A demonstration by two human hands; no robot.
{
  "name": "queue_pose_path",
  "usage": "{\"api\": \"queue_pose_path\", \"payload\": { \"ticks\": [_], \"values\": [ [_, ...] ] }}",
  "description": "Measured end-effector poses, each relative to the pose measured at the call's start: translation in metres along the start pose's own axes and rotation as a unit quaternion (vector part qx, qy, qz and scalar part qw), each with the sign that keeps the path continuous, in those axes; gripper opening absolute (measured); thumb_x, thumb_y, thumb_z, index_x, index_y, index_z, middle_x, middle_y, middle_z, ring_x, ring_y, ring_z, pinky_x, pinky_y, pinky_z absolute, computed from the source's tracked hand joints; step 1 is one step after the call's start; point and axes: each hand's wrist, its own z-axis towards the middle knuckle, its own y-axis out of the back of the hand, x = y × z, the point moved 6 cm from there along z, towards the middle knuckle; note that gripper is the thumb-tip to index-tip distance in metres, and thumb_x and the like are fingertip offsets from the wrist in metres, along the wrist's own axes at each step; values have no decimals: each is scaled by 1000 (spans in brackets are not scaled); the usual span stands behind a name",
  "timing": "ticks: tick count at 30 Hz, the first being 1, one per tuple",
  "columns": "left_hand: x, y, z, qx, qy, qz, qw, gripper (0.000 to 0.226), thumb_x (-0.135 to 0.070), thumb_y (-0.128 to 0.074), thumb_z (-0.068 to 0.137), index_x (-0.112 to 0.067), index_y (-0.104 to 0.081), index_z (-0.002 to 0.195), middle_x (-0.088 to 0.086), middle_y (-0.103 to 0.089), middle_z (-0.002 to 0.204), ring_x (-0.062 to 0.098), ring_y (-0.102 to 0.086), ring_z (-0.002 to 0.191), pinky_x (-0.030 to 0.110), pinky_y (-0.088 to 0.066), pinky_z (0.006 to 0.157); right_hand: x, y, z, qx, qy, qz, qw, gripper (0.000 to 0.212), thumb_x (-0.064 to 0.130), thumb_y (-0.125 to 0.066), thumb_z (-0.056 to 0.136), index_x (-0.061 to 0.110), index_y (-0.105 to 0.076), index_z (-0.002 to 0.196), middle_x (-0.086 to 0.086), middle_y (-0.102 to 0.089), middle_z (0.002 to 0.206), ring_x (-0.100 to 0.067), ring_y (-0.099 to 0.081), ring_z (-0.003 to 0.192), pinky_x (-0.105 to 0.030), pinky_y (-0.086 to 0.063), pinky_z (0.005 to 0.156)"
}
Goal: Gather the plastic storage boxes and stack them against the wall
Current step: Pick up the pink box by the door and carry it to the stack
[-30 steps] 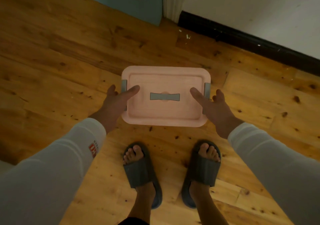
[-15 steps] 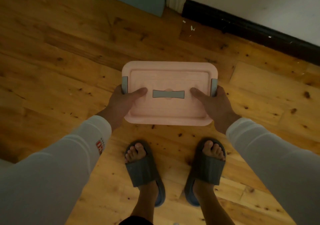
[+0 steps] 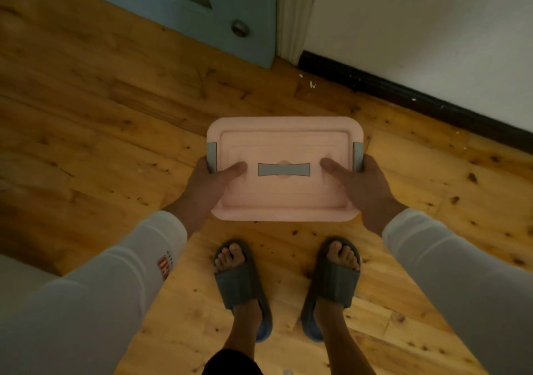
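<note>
Head view: box held at both ends

Nearest, the left hand [image 3: 207,186] and right hand [image 3: 364,187] grip the pink box [image 3: 284,199] between them, thumbs [image 3: 235,170] over its lid [image 3: 284,147], probably to keep it level. Beyond the right hand stands the wall [image 3: 432,43].

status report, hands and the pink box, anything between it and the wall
Left hand and right hand both gripping the pink box by its ends. No other boxes in view. Only floorboards between it and the wall.
</note>
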Motion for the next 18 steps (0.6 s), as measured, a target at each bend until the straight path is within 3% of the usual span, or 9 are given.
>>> {"api": "queue_pose_path", "payload": {
  "ticks": [5, 8, 13, 18],
  "values": [
    [-46, 6, -48, -7, -49, 16, 999, 77, -39, -77, 80, -22, -39, 144, -7, -56, 123, 15, -55, 105, 26, -46, 80, 42, 32, -39, -9, 11, 18, 1000, 54, 50, -75, 72, 31, -45, 113, 15, -54, 94, -6, -51, 80, -23, -39, 56],
    [-73, 6, -79, -20, -77, 19, 997, 80, -37, -77, 80, -24, -34, 147, -11, -51, 116, 11, -51, 100, 19, -41, 72, 65, 51, -64, -11, 20, 31, 999, 54, 51, -75, 72, 32, -46, 113, 15, -56, 97, -5, -52, 82, -23, -39, 55],
    [-110, 5, -135, -13, -104, 22, 994, 83, -35, -77, 80, -26, -31, 149, -7, -50, 125, 14, -48, 109, 30, -41, 88, 97, 88, -108, -26, 28, 51, 998, 62, 50, -75, 73, 28, -47, 123, 7, -58, 105, -12, -54, 87, -26, -41, 58],
    [-137, -2, -185, 13, -114, 31, 993, 80, -30, -77, 81, -24, -34, 147, -7, -51, 123, 12, -51, 102, 28, -42, 83, 113, 124, -148, -33, 27, 68, 997, 65, 47, -74, 75, 24, -46, 130, 5, -57, 108, -8, -51, 81, -24, -39, 54]
  ]
}}
